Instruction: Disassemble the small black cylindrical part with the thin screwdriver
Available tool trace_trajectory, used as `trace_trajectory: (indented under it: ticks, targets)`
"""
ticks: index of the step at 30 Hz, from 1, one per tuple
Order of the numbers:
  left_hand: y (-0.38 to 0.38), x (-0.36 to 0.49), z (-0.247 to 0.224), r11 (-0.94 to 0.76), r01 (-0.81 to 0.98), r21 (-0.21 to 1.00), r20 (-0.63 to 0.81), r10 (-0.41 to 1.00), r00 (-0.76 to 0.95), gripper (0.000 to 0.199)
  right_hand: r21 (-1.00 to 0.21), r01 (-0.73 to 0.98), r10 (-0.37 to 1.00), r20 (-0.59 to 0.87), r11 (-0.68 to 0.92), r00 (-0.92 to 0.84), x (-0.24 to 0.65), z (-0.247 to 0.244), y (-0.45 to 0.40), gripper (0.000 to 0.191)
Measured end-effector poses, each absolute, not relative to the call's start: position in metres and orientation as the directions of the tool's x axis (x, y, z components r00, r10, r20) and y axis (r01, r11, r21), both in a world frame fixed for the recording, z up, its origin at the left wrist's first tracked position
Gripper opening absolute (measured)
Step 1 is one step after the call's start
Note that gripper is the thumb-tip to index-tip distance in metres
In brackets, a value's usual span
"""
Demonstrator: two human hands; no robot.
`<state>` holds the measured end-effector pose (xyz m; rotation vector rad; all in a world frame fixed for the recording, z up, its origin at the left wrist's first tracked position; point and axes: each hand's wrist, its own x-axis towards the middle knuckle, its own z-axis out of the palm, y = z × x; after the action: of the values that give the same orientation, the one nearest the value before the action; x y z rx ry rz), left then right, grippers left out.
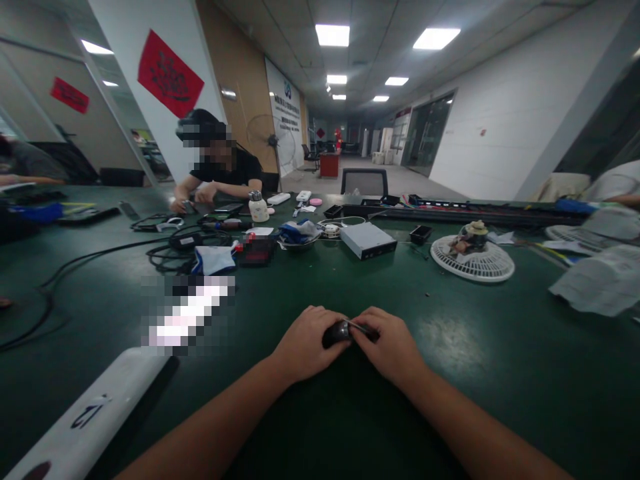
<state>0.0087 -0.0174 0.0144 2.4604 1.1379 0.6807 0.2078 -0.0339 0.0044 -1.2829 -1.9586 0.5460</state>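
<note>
My left hand point(310, 345) and my right hand point(387, 347) meet low in the middle of the view, just above the green anti-static mat point(450, 347). Between them they hold a small glossy black object point(340, 334), possibly a computer mouse casing. A thin metal strip point(361, 327) runs along its top toward my right hand. My fingers hide much of the object. The nearest other thing is a long white bar point(85, 427) with a printed number, lower left of my left forearm.
Cables, a white disc-drive enclosure point(369, 240), a fan's white grille with a motor point(473, 260), papers and a black power strip point(500, 213) lie on the mat. A seated person point(220, 160) works across the table, and another person's arm shows at the far left.
</note>
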Motion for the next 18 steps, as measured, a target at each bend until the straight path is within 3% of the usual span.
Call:
trace_trajectory:
  ticks: [5,18]
  targets:
    - [-0.018,0.0083,0.0114,-0.549,0.669,0.501,0.25,0.832,0.495,0.024,-0.54,0.712,0.889,0.356,0.448,-0.289,0.2072,0.0034,-0.0332,0.016]
    - [-0.0167,0.0068,0.0147,-0.603,0.608,0.517,0.285,0.791,0.542,0.027,-0.614,0.648,0.891,0.351,0.451,-0.288,0.2119,0.0027,-0.0297,0.009]
